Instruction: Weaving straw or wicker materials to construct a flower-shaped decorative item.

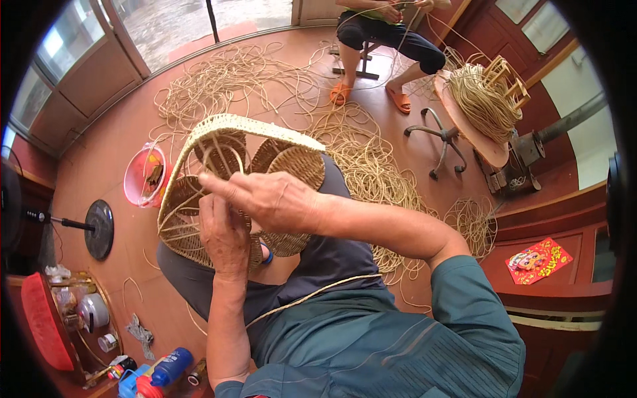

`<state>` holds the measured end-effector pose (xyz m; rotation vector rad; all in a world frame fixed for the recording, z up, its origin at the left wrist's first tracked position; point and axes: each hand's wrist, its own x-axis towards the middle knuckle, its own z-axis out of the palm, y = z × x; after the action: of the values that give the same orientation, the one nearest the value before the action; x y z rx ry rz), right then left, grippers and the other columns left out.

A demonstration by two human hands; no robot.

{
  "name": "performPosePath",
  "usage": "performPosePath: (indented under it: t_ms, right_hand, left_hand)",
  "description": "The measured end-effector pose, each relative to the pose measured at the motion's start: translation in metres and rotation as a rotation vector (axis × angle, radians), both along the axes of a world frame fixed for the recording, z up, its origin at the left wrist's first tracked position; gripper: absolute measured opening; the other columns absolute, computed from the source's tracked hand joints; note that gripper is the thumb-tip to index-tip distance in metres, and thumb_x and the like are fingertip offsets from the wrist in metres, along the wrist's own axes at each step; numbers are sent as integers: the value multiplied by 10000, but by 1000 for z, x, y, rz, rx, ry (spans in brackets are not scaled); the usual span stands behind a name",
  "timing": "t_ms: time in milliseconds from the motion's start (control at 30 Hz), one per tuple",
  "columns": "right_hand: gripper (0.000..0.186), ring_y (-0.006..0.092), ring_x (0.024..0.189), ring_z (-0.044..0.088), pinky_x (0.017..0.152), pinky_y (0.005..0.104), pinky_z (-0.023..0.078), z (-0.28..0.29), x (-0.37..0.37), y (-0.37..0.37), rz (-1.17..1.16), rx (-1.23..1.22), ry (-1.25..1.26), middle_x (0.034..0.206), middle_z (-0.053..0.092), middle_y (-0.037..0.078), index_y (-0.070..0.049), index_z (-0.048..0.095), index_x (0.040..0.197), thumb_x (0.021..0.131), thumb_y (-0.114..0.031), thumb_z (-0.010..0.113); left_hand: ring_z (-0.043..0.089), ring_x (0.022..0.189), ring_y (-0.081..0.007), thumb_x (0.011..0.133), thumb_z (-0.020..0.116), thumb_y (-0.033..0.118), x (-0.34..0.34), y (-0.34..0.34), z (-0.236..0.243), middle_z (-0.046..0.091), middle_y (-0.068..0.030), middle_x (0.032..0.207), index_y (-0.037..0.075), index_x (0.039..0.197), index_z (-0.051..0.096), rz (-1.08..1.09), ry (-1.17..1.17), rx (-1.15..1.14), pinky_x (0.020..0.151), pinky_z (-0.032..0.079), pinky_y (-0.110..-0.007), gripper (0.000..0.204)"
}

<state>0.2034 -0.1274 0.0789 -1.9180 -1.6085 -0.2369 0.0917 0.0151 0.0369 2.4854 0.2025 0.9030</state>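
On my lap rests a woven straw basket (229, 121), its pale braided rim curving away from me and round woven discs (296, 166) set in its side. My left hand (224, 235) is closed over the basket's near part, its fingers bent; what they grip is hidden. Just above and touching it, my right hand (282, 199) comes across from the right, closed, with the index finger reaching left. A loop of straw cord (213, 158) rises inside the basket and runs to the right fingers. Another length of cord lies across my waist.
Loose straw cord (232, 83) lies in heaps over the red floor. A pink bucket (147, 176) and a black round stand base (99, 229) are at left. Far right, a bundle of cord (484, 103) covers a small table. A seated co-worker (391, 36) handles cord ahead.
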Motion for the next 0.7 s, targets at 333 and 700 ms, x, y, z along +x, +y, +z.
performPosePath:
  t_ms: [333,700]
  right_hand:
    - [220,245,699,750,599,383,592,-23,48,-135,-528,-57,-327,921,769,85,-111,749,1154,938,-71,726]
    - [560,48,798,709,600,204,533,14,91,-469,-899,-11,1492,1205,797,82,-2,619,1513,1021,-193,806]
  left_hand:
    - [694,1032,-340,980,762,32,-1,3,6,709,-111,1110,79,1176,723,39,-37,87,898,556,-474,205]
    - [717,954,-280,978,778,83,-11,19,16,768,-57,1044,111,1152,731,80,-4,169,843,516,-424,182]
